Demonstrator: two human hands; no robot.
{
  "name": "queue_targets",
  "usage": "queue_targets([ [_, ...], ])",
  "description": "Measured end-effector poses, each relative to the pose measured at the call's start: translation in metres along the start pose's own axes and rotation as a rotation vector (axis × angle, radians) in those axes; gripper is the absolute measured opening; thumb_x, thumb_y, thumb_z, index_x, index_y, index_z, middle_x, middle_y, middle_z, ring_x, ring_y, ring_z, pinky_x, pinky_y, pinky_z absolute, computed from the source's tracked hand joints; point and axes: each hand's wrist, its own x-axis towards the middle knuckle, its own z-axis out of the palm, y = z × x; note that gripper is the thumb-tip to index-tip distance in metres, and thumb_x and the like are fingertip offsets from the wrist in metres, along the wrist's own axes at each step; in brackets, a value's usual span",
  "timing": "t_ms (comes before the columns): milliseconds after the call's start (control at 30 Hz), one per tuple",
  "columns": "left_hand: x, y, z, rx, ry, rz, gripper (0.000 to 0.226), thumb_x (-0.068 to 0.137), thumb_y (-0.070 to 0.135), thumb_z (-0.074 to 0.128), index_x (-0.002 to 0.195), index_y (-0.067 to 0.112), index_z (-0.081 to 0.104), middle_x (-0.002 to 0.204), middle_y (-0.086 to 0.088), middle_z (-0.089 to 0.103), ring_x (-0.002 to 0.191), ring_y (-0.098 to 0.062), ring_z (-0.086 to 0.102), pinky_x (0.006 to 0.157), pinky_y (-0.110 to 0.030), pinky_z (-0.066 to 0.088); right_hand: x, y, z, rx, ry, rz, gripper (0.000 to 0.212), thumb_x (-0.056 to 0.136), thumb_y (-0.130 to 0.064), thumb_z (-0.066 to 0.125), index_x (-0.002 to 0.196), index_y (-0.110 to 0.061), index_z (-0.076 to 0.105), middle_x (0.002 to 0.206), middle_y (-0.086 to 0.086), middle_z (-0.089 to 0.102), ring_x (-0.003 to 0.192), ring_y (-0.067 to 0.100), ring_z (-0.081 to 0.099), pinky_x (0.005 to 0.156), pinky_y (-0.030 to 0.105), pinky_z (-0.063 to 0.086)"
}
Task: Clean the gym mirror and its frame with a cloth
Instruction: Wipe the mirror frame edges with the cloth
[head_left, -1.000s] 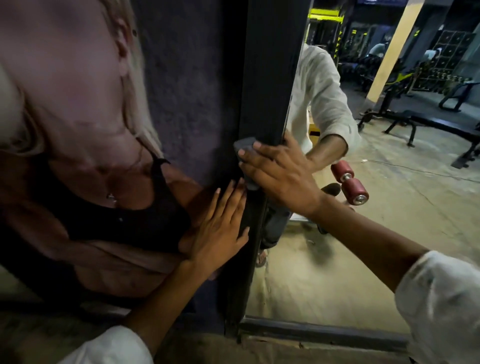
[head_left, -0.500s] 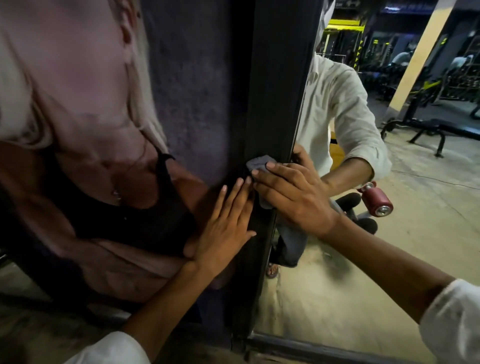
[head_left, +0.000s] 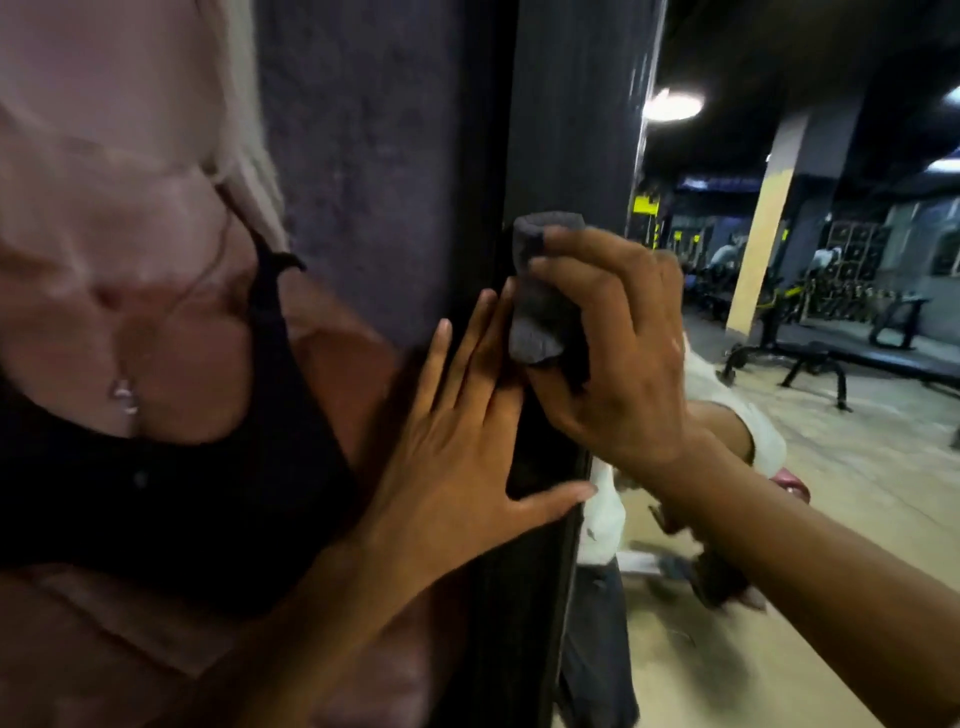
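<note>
A black vertical mirror frame runs down the middle of the view, with the mirror glass to its right. My right hand grips a folded grey cloth and holds it against the frame's front face. My left hand lies flat with straight fingers across the frame's left edge and the wall poster, just below and left of the cloth; its thumb reaches over the frame.
A large printed poster of a person covers the wall left of the frame. The mirror reflects a yellow pillar, weight benches, gym floor and my white-sleeved arm.
My right hand has slid the cloth up the frame and now shows more of the cloth between its fingers. The view has tilted upward and moved closer. My left hand stays pressed in place.
</note>
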Motion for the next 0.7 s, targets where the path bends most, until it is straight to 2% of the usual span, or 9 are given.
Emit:
queue_targets([
  [133,-0.001,-0.005,0.025,0.109,0.139,0.024,0.121,0.088,0.085,0.048,0.166,-0.002,0.015,0.175,-0.023,0.012,0.166,-0.03,0.002,0.132,-0.058,0.014,-0.001,-0.004,0.004,-0.032,0.105,-0.032,0.035,0.089,-0.015,0.078,0.119,-0.003,0.067,0.129,0.019,0.064,0.111,0.031,0.054,0.092,0.042,0.047],
  [300,0.0,-0.005,0.024,0.195,0.155,0.037,0.12,0.088,0.089,0.029,0.168,0.002,0.01,0.177,-0.018,0.005,0.165,-0.025,-0.009,0.134,-0.051,0.002,-0.011,-0.012,0.004,-0.119,0.19,-0.052,0.029,0.089,-0.015,0.072,0.116,-0.003,0.069,0.124,0.013,0.066,0.108,0.027,0.054,0.092,0.038,0.048],
  [467,-0.009,0.003,0.018,0.278,0.068,0.007,0.116,0.09,0.087,0.022,0.168,0.005,-0.004,0.178,-0.017,-0.007,0.162,-0.024,-0.023,0.133,-0.049,-0.007,-0.017,-0.017,0.005,-0.193,0.152,-0.062,0.033,0.09,-0.017,0.07,0.12,-0.005,0.065,0.119,0.013,0.065,0.103,0.03,0.056,0.09,0.043,0.049],
  [567,-0.009,0.004,0.014,0.272,0.017,-0.023,0.116,0.089,0.088,0.015,0.167,0.006,-0.012,0.176,-0.016,-0.016,0.16,-0.024,-0.028,0.133,-0.05,-0.007,-0.014,-0.018,0.001,-0.209,0.057,-0.034,0.037,0.09,-0.02,0.072,0.122,-0.005,0.062,0.118,0.014,0.063,0.103,0.031,0.055,0.091,0.044,0.05],
  [633,-0.009,0.004,0.011,0.253,0.001,-0.026,0.116,0.087,0.089,0.012,0.167,0.008,-0.014,0.176,-0.015,-0.016,0.161,-0.024,-0.026,0.133,-0.049,-0.008,-0.008,-0.023,-0.011,-0.236,-0.028,-0.036,0.042,0.09,-0.023,0.075,0.126,-0.006,0.06,0.12,0.014,0.062,0.104,0.031,0.056,0.089,0.044,0.053],
  [700,-0.009,0.002,0.009,0.233,0.018,-0.01,0.116,0.09,0.089,0.017,0.167,0.009,-0.013,0.177,-0.015,-0.013,0.163,-0.025,-0.022,0.133,-0.048,-0.009,-0.001,-0.031,-0.026,-0.238,-0.073,-0.024,0.037,0.094,-0.026,0.074,0.123,-0.007,0.059,0.117,0.011,0.062,0.103,0.029,0.057,0.083,0.045,0.056],
])
